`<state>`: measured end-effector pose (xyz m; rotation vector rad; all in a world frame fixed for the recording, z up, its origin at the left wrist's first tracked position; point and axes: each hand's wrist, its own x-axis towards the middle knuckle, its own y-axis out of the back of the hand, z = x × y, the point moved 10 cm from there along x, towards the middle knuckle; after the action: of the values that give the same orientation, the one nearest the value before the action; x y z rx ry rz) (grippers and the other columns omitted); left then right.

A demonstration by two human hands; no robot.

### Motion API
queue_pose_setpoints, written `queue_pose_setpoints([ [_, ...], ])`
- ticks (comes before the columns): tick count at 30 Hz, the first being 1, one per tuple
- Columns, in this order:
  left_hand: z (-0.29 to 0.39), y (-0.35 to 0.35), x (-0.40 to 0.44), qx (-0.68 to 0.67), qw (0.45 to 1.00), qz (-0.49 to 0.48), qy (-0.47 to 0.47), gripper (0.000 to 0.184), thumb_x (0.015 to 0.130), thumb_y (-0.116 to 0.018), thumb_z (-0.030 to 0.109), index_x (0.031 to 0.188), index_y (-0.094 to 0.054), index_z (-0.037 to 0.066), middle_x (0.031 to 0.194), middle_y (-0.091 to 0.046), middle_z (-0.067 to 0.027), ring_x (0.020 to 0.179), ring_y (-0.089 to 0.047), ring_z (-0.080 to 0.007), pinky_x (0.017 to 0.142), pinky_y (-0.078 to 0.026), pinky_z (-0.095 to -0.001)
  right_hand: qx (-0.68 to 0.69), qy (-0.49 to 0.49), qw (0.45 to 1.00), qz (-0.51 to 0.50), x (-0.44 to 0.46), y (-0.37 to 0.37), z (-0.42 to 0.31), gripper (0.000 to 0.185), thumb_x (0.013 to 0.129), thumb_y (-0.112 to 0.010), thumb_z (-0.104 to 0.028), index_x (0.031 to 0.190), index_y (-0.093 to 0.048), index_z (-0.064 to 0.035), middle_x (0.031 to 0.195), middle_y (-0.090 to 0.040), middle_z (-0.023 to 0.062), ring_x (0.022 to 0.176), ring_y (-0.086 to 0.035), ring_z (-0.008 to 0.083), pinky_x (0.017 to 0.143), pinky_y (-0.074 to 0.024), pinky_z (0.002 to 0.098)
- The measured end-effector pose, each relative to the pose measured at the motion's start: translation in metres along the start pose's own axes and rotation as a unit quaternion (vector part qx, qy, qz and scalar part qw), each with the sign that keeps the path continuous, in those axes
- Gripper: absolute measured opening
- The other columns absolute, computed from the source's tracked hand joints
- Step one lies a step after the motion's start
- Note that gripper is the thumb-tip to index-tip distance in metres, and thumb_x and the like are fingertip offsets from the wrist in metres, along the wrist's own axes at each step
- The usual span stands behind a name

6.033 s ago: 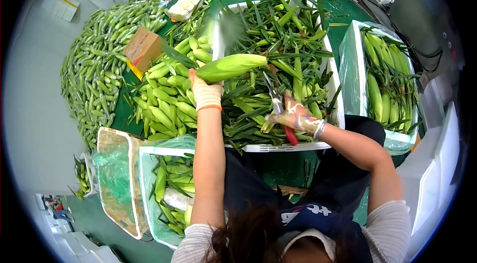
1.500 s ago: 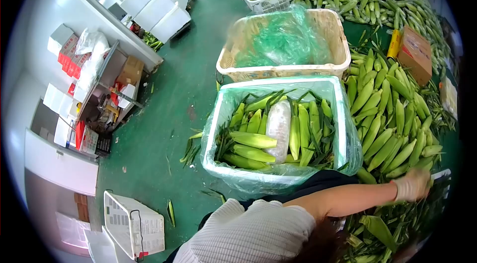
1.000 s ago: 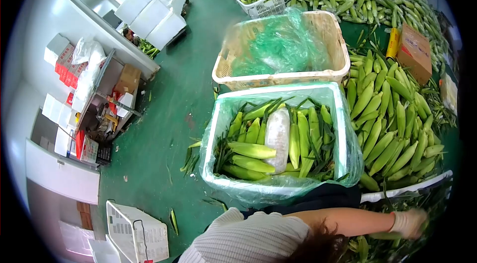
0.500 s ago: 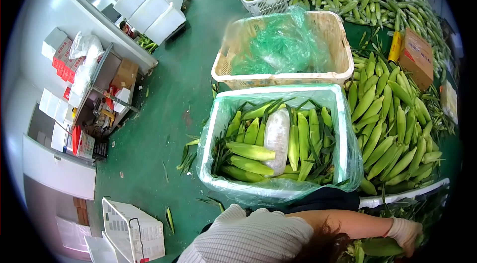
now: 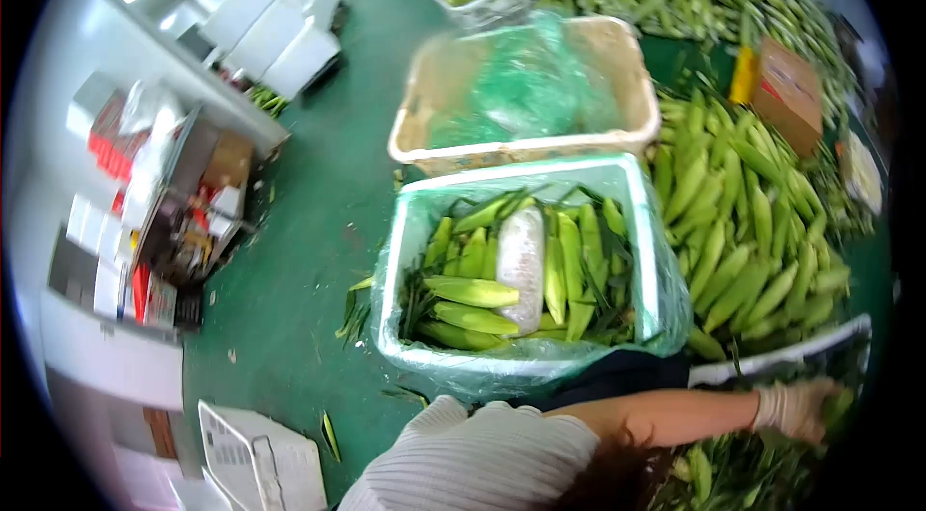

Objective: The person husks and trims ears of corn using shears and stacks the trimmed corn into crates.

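Observation:
My right hand [image 5: 797,411], in a pale glove, is stretched out to the far right. Its fingers are closed on a green ear of corn [image 5: 837,409], blurred and partly hidden by the hand. Below it lie loose husks and leaves [image 5: 738,472]. In front of my body stands a white foam box [image 5: 410,191] lined with thin green plastic. Inside are husked-on ears of corn [image 5: 471,291] and a clear-wrapped whitish pack [image 5: 521,260]. My left hand is out of sight.
Behind the foam box is a dirty cream crate [image 5: 526,156] with green plastic film [image 5: 535,91]. A corn heap [image 5: 743,231] lies to the right beside a cardboard box [image 5: 786,96]. A white basket [image 5: 260,458] stands on the floor at lower left; a cluttered shelf [image 5: 207,212] is farther left.
My right hand has moved up and slightly right, and an ear of corn now shows at its fingers. The whole view has shifted a little to the left.

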<state>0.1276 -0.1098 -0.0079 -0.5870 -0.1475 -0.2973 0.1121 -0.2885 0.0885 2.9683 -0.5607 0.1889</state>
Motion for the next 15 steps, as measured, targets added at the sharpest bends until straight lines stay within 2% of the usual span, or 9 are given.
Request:
queue_pose_setpoints([
  [2,0.094,0.014,-0.035,0.413,0.909,-0.055,-0.032,0.05,0.059,-0.075,0.029,0.1,-0.063,0.002,0.095,-0.062,-0.0219,0.088,-0.06,-0.036,0.073,-0.051,-0.0428,-0.007,-0.089,0.993,-0.075,-0.021,-0.018,0.047,0.027,0.093,-0.051,-0.019,0.115,-0.053,-0.0038,0.069,-0.056,0.0063,0.05,-0.047,0.0128,0.046,-0.0426,0.0296],
  [5,0.107,0.024,-0.032,0.551,0.82,-0.13,0.083,0.029,0.065,-0.07,0.027,0.078,-0.066,0.002,0.081,-0.064,-0.0199,0.081,-0.064,-0.0347,0.073,-0.052,-0.0421,-0.011,-0.192,0.977,-0.092,-0.093,-0.009,0.05,0.024,0.089,-0.056,-0.016,0.111,-0.051,-0.0073,0.079,-0.056,0.0011,0.059,-0.05,0.0098,0.05,-0.0408,0.0223],
  [7,0.107,0.08,-0.003,0.598,0.783,-0.052,0.162,0.028,0.072,-0.064,0.03,0.08,-0.064,0.003,0.081,-0.064,-0.0186,0.077,-0.064,-0.0333,0.068,-0.052,-0.0428,-0.046,-0.201,0.978,-0.038,-0.132,0.024,0.035,0.028,0.088,-0.056,-0.014,0.114,-0.048,-0.0073,0.075,-0.054,0.0014,0.053,-0.047,0.0097,0.043,-0.0368,0.0219],
  [9,0.139,0.168,0.012,0.542,0.796,0.265,-0.058,0.03,0.078,-0.061,0.033,0.083,-0.064,0.004,0.073,-0.065,-0.0151,0.064,-0.062,-0.0294,0.062,-0.052,-0.0399,-0.153,-0.16,0.974,0.039,-0.155,0.079,0.024,0.026,0.088,-0.053,-0.014,0.112,-0.048,-0.0054,0.075,-0.056,0.0027,0.055,-0.049,0.0104,0.043,-0.0374,0.023],
  [10,0.146,0.21,0.022,0.42,0.845,0.327,0.045,0.049,0.078,-0.063,0.032,0.111,-0.055,-0.005,0.098,-0.064,-0.021,0.081,-0.062,-0.0316,0.073,-0.051,-0.0365,-0.176,-0.138,0.974,0.022,-0.164,0.105,0.032,0.025,0.088,-0.052,-0.014,0.111,-0.049,-0.0043,0.077,-0.057,0.0035,0.056,-0.05,0.011,0.044,-0.0391,0.0236],
  [12,0.098,0.301,0.033,0.128,0.875,0.464,0.056,0.049,0.086,-0.056,0.037,0.109,-0.055,-0.006,0.098,-0.064,-0.0191,0.079,-0.06,-0.031,0.075,-0.05,-0.0375,-0.089,-0.171,0.98,-0.042,-0.19,0.145,0.099,0.027,0.087,-0.054,-0.017,0.109,-0.049,-0.0036,0.078,-0.058,0.006,0.058,-0.054,0.0143,0.046,-0.0426,0.0248],
  [13,0.069,0.334,0.041,0.017,0.859,0.507,0.062,0.05,0.09,-0.052,0.039,0.109,-0.055,-0.007,0.097,-0.064,-0.0181,0.078,-0.059,-0.0307,0.075,-0.05,-0.038,-0.17,-0.345,0.919,-0.089,-0.221,0.142,0.118,0.028,0.085,-0.057,-0.018,0.108,-0.048,-0.0046,0.079,-0.058,0.0072,0.063,-0.054,0.0153,0.052,-0.0437,0.0258],
  [14,0.042,0.359,0.049,-0.032,0.842,0.534,0.07,0.053,0.094,-0.048,0.042,0.108,-0.055,-0.008,0.097,-0.064,-0.0171,0.076,-0.058,-0.0304,0.076,-0.049,-0.0385,-0.221,-0.401,0.888,-0.035,-0.242,0.133,0.124,0.041,0.083,-0.062,-0.018,0.117,-0.047,-0.002,0.087,-0.06,0.0109,0.074,-0.058,0.0214,0.061,-0.0481,0.0304],
  [15,0.014,0.382,0.057,-0.024,0.839,0.535,0.096,0.059,0.092,-0.044,0.049,0.111,-0.056,-0.005,0.103,-0.063,-0.015,0.082,-0.059,-0.0285,0.079,-0.048,-0.0389,-0.403,-0.32,0.855,-0.067,-0.243,0.174,0.177,0.057,0.079,-0.066,-0.018,0.127,-0.042,0.0023,0.096,-0.062,0.0175,0.084,-0.061,0.0319,0.071,-0.0513,0.0364],
])
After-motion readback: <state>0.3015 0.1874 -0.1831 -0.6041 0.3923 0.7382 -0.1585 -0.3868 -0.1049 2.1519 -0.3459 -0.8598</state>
